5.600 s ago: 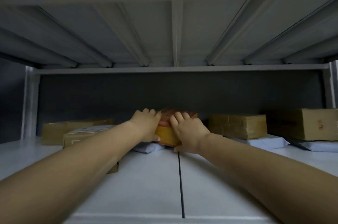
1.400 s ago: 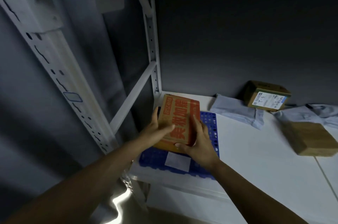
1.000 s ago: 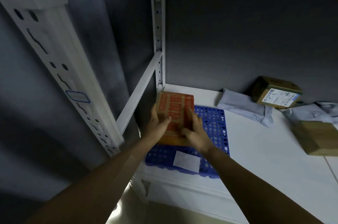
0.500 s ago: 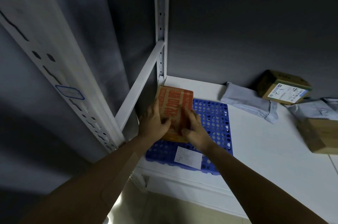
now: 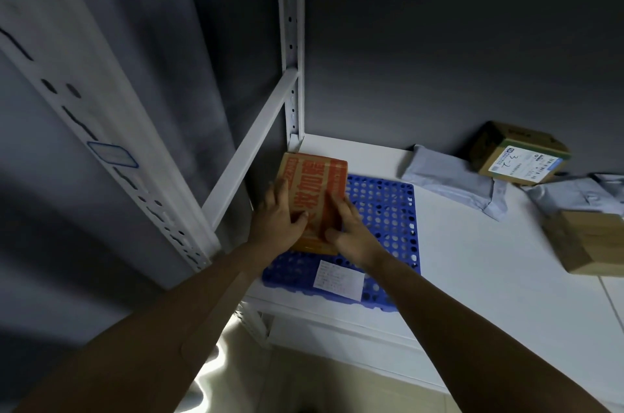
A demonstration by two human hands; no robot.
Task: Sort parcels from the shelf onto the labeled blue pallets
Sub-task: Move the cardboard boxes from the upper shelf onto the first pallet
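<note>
On blue pallet point(image 5: 381, 210), parcel point(image 5: 317, 188) now lower.

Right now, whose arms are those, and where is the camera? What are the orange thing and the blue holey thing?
No machine here: those are a person's two arms, filmed by one camera worn on the head, looking down. The left hand and right hand hold an orange box with red writing over a blue pallet full of holes that carries a white label. The pallet lies on a white shelf. To the right lie a grey bag, a labelled brown box and a plain brown box.
</note>
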